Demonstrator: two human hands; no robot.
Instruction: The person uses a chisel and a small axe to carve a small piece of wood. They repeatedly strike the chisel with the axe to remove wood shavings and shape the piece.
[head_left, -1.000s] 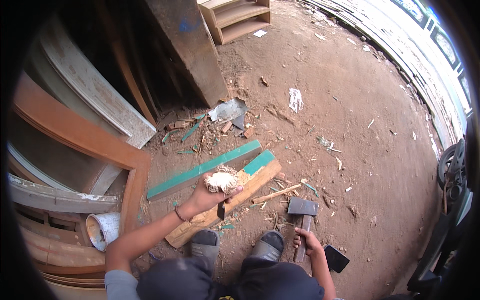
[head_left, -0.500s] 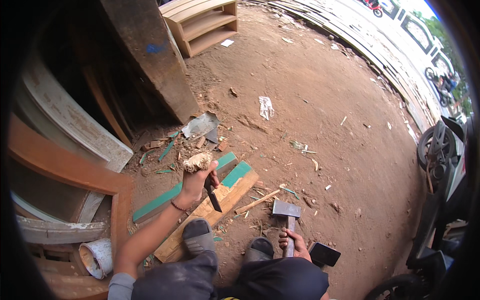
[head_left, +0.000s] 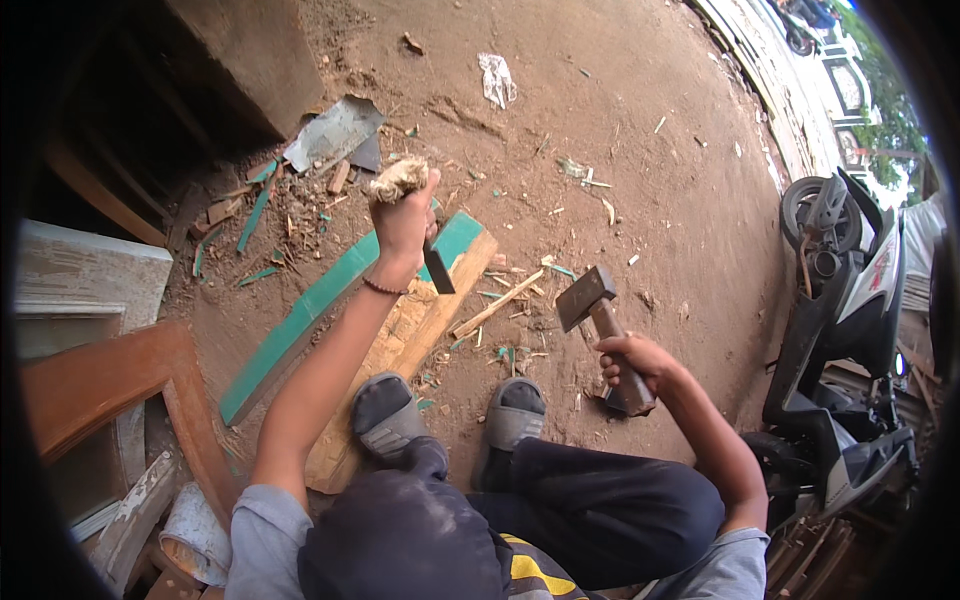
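Observation:
My left hand [head_left: 402, 235] is closed around a chisel, whose frayed, mushroomed handle end [head_left: 400, 178] sticks up above the fist. The chisel's dark flat blade [head_left: 438, 270] points down over a wooden beam [head_left: 400, 340], part green paint and part bare, chipped wood. Whether the edge touches the wood I cannot tell. In my right hand [head_left: 637, 362] is a hammer with a blocky metal head [head_left: 586, 298] and a brown handle, held above the ground right of the beam. A second green-painted beam [head_left: 300, 308] lies alongside. My sandalled left foot [head_left: 388, 418] is against the first beam.
Wood splinters [head_left: 500, 300] and green strips [head_left: 256, 217] litter the dirt. A bent grey sheet [head_left: 335, 133] lies beyond the beams. Wooden frames [head_left: 110, 380] and a stained white bucket [head_left: 197, 535] are at the left. A motorbike [head_left: 850, 370] stands at the right.
The hammer has risen off the ground and tilted, with my right arm now further into view. My left hand still holds the chisel over the beam. The view has shifted.

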